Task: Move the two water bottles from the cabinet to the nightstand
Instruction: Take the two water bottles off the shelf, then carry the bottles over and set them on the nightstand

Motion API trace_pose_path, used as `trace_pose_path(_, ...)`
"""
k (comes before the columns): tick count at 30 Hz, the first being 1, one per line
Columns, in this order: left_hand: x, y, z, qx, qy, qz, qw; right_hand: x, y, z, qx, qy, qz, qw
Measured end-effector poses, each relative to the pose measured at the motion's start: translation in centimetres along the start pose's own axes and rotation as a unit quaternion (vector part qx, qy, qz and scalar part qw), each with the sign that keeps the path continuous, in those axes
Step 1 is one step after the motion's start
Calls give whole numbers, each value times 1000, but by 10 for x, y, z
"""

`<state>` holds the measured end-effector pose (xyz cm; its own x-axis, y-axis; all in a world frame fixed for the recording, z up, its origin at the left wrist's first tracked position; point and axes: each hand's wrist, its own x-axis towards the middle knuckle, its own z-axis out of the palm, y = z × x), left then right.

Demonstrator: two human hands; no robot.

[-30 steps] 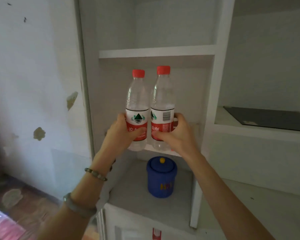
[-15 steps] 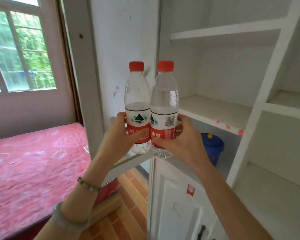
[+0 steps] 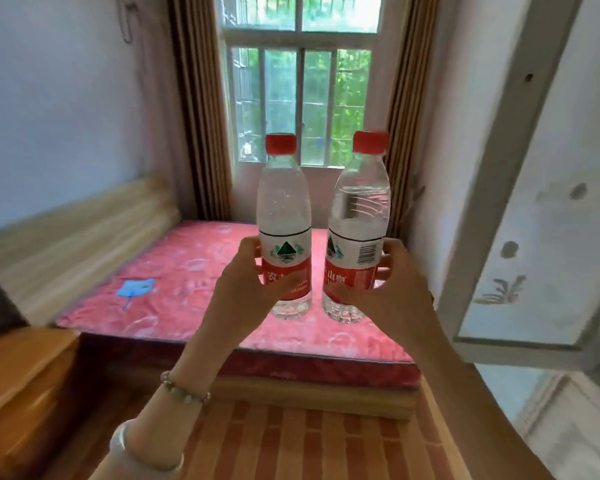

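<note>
The person has turned from the cabinet toward the bed (image 3: pixel 187 271); left hand (image 3: pixel 246 289) and right hand (image 3: pixel 392 292) each clench a bottle (image 3: pixel 284 216), now apart; nightstand (image 3: pixel 18 372) near left.

Red-capped clear bottles (image 3: pixel 284 230) with red-white labels; pink floral-patterned mattress (image 3: pixel 187 271); brown curtains (image 3: pixel 201 109).

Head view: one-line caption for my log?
Left hand and right hand each carry an upright red-capped water bottle before the red mattress.
</note>
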<state>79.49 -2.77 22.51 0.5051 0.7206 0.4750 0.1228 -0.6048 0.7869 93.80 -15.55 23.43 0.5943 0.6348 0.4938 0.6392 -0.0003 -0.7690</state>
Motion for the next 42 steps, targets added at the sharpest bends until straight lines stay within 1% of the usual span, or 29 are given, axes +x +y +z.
trace_pose_path(3, -11, -35, -66, 40, 51, -42, 997, 4, -23, 71, 43, -48, -18, 998)
trace_pose_path(7, -35, -82, -167, 96, 126, -101, 982, -3, -67, 177, 79, -127, -40, 988)
trace_pose_path(11, -60, -122, -254, 133, 181, -140, 964, -22, -106, 273, 108, -166, -51, 979)
trace_pose_path(15, -83, -150, -317, 179, 224, -174, 942, -40, -142, 350, 140, -207, -56, 967)
trace_pose_path(21, -108, -195, -383, 235, 277, -222, 905, -50, -176, 443, 172, -280, -86, 941)
trace_pose_path(25, -105, -230, -417, 238, 307, -250, 887, -43, -188, 507, 189, -321, -96, 923)
trace_pose_path(30, -74, -281, -457, 243, 336, -262, 871, -12, -199, 591, 209, -346, -115, 908)
trace_pose_path(36, -16, -347, -507, 261, 356, -275, 854, 42, -214, 691, 222, -372, -134, 891)
trace_pose_path(42, 27, -409, -559, 263, 386, -287, 837, 82, -231, 784, 231, -393, -135, 880)
